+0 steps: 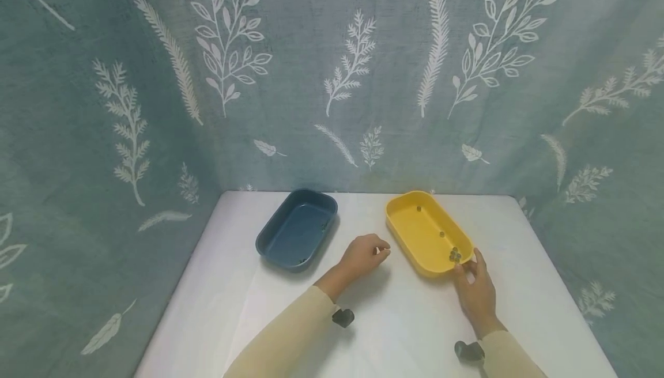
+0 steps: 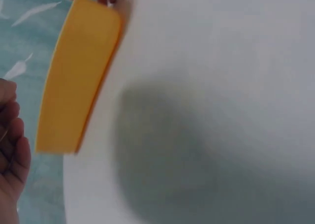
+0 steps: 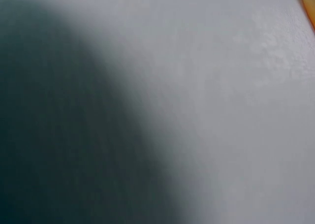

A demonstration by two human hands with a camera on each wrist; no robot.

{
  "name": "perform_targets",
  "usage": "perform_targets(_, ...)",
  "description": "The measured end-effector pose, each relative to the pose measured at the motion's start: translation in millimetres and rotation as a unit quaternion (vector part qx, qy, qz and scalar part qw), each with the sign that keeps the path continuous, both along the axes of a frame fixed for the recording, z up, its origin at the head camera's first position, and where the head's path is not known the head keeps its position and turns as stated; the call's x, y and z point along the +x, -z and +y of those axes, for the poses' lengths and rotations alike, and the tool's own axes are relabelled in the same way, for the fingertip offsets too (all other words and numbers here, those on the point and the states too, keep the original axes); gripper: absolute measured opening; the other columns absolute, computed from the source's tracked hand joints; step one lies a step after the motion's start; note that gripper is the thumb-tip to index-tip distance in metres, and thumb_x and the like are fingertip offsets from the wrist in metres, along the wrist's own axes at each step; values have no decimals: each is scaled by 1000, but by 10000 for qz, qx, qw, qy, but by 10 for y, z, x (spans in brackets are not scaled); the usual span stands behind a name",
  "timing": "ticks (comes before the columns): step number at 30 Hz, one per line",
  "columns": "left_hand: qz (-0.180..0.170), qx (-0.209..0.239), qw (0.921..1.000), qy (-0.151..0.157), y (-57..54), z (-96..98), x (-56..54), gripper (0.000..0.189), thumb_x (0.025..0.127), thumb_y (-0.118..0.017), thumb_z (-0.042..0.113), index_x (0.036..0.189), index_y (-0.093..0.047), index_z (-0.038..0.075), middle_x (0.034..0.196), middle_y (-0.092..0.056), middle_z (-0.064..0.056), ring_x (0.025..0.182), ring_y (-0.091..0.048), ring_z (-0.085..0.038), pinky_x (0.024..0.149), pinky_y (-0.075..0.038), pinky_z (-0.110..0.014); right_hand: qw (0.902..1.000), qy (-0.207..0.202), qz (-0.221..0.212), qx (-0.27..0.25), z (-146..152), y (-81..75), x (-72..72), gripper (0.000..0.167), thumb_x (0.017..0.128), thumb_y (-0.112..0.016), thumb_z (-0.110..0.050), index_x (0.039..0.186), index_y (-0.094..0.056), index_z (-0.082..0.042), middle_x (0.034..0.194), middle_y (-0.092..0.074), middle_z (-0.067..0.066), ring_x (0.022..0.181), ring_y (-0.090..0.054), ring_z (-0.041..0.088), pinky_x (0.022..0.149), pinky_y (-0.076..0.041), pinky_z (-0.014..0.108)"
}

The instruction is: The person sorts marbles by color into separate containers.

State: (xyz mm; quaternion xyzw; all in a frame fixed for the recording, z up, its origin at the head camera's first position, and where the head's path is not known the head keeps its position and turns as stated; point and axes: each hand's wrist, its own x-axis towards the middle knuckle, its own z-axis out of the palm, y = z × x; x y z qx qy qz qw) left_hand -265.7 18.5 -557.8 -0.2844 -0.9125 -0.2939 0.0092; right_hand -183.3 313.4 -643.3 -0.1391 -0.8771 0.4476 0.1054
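Note:
My right hand (image 1: 476, 294) grips the near right corner of a yellow tray (image 1: 415, 239), thumb at the near end and fingers along the right side. Inside it lie several small, round, greenish-grey pieces (image 1: 455, 254), mostly clustered by that corner. To the tray's left, my left hand (image 1: 360, 255) hovers over the table, fingers loosely curled, thumb near the fingertips, and nothing visible between them. The left wrist view shows those curled fingers (image 2: 15, 145) beside the tray's outer wall (image 2: 81, 76). Only a sliver of the tray (image 3: 310, 5) enters the right wrist view.
A dark blue tray (image 1: 295, 231) stands on the left of the white table (image 1: 404, 332), with a few small dark pieces (image 1: 302, 261) along its right side and near end. A patterned green-grey curtain (image 1: 311, 78) hangs behind the table and on both sides.

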Motion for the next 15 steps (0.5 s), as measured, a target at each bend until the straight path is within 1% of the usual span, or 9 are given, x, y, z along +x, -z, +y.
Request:
perform_targets(2,32,84,9999,-61,-42,-116,18,17,93,-65,22,102,-76,14,81,-63,11,67,-52,-4,61,-45,-20,10000,-28,-20,-94,35,6,6,75,99,-46,-51,157,-3,-31,146,-42,21,137,-29,46,106,-18,70)
perform_targets(4,130,146,9998,-94,-71,-244,35,17,93,-65,23,102,-76,14,82,-63,11,69,-53,-5,62,-46,-20,9998,-83,-15,-188,65,12,18,75,100,-46,-51,157,-2,-31,146,-41,21,136,-29,46,104,-19,70)
perform_targets(6,146,193,9997,-101,-104,-373,67,18,93,-64,24,103,-75,14,84,-64,9,72,-54,-6,64,-47,-22,9995,-86,-13,-291,100,12,58,77,99,-49,-50,157,-2,-30,146,-41,21,135,-32,46,104,-23,70)
perform_targets(8,241,185,9995,-96,-117,-512,91,19,94,-64,25,104,-74,13,88,-66,8,76,-57,-7,66,-49,-23,9994,-84,-29,-340,136,4,96,79,99,-50,-50,157,-2,-27,147,-40,21,133,-35,47,102,-27,69)
perform_targets(11,453,123,9988,-166,-118,-737,126,19,94,-65,25,107,-73,13,95,-68,6,84,-61,-11,72,-52,-28,9992,-111,-86,-363,189,-48,130,81,98,-50,-50,158,-2,-23,149,-35,23,130,-38,48,101,-33,66)
perform_targets(15,944,-7,9949,-364,-106,-1007,166,24,91,-68,27,109,-73,11,105,-70,0,100,-63,-19,87,-52,-36,9997,-191,-92,-81,265,-155,145,79,99,-48,-50,157,-6,-16,148,-32,27,129,-37,50,100,-35,64)
